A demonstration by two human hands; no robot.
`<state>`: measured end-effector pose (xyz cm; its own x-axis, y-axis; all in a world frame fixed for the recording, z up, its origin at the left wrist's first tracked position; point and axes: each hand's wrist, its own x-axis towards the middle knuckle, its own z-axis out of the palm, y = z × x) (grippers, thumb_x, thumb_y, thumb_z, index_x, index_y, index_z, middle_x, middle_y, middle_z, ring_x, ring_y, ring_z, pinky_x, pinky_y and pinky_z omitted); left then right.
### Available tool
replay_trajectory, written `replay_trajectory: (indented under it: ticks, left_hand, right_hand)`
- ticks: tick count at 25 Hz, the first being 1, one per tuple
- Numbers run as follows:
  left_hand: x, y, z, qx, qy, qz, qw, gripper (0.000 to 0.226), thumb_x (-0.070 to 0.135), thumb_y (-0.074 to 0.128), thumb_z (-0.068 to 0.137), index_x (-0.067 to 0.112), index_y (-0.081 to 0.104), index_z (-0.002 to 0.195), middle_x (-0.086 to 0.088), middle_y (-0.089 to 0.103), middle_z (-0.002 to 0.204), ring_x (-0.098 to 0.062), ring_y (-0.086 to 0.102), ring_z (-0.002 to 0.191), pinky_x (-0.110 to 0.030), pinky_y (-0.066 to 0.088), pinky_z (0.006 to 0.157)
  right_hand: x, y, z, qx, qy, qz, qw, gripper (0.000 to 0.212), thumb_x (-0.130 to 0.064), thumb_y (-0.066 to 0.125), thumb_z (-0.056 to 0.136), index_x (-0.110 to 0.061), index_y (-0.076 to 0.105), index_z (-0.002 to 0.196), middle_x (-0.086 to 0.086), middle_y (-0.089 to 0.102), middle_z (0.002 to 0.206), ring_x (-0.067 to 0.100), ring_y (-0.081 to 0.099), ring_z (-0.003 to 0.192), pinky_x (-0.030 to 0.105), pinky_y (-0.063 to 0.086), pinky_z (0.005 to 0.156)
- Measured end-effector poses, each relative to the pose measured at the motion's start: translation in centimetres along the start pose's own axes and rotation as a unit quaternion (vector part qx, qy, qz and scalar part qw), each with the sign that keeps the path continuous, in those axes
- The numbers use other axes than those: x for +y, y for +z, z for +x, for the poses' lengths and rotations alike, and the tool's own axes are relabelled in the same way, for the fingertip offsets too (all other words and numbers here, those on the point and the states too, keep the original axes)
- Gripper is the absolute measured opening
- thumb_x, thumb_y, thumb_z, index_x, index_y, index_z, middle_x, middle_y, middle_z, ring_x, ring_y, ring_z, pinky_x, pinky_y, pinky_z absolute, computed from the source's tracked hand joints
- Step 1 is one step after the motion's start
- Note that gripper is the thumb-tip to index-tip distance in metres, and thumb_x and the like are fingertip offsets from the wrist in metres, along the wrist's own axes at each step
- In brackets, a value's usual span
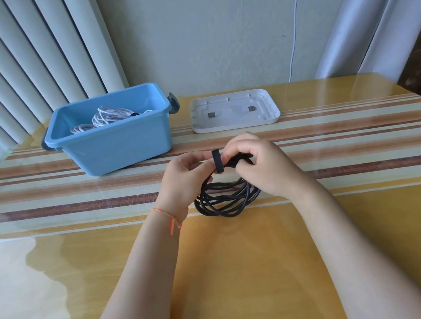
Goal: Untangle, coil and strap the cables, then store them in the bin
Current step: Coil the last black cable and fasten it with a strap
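Right of the blue bin (112, 142), toward the table's (244, 274) near side: left hand (182, 178) and right hand (260, 166) pinch a strap (217, 161) on the coiled black cable (225, 200); white lid (234, 110) beside bin, white cables (105, 118) inside, glossy striped top, blinds (20, 63) behind

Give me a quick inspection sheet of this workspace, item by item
Surface: glossy table with striped runner.
Job's things: blue bin open, holding white cables; black cable coiled, its top lifted in the hands; black strap looped at its top.
Clutter: white lid lying beside the bin.
Grippers: left hand and right hand both pinch the strap.
Cables: white cord hanging on the wall.
Surroundings: vertical blinds, curtain.
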<state>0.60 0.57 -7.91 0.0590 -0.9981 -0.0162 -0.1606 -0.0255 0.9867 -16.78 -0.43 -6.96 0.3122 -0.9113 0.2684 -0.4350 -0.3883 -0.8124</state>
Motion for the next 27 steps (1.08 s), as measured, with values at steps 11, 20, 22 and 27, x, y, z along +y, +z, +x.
replay_trajectory:
  ticks: [11, 20, 22, 27]
  left_hand:
    - [-0.4, 0.6, -0.1, 0.031, -0.013, -0.06, 0.998, 0.004, 0.009, 0.069, 0.089, 0.007, 0.072, 0.09, 0.002, 0.071, 0.069, -0.007, 0.058, 0.058, -0.02, 0.046, 0.059]
    - [0.1, 0.4, -0.5, -0.046, 0.054, -0.011, 0.997, 0.006, 0.002, 0.069, 0.088, 0.005, 0.071, 0.094, 0.002, 0.076, 0.08, -0.004, 0.069, 0.068, -0.012, 0.048, 0.062]
    - [-0.1, 0.5, -0.5, -0.051, 0.064, 0.007, 0.997, 0.01, 0.004, 0.07, 0.088, 0.007, 0.071, 0.096, -0.001, 0.077, 0.085, -0.007, 0.07, 0.073, -0.018, 0.052, 0.068]
    - [-0.7, 0.6, -0.3, -0.048, 0.064, 0.012, 0.997, 0.024, 0.008, 0.073, 0.086, 0.015, 0.061, 0.105, -0.01, 0.075, 0.086, -0.016, 0.064, 0.069, -0.034, 0.051, 0.07]
  right_hand:
    - [0.2, 0.5, -0.1, 0.01, -0.021, -0.03, 0.999, 0.023, -0.014, 0.082, 0.076, -0.019, 0.063, 0.065, -0.009, 0.064, 0.1, 0.001, 0.057, 0.091, 0.01, 0.039, 0.082]
    - [1.1, 0.9, 0.5, 0.121, 0.005, 0.059, 0.991, 0.015, -0.017, 0.082, 0.078, -0.027, 0.071, 0.074, -0.006, 0.07, 0.08, 0.008, 0.061, 0.069, 0.027, 0.047, 0.064]
    - [1.1, 1.0, 0.5, 0.109, 0.031, 0.086, 0.99, 0.018, -0.017, 0.079, 0.081, -0.031, 0.067, 0.082, -0.004, 0.07, 0.084, 0.017, 0.065, 0.074, 0.033, 0.055, 0.073]
    - [1.4, 0.7, 0.5, 0.07, 0.032, 0.016, 0.997, 0.004, -0.025, 0.071, 0.088, -0.028, 0.07, 0.087, -0.009, 0.067, 0.087, 0.012, 0.059, 0.069, 0.029, 0.051, 0.071]
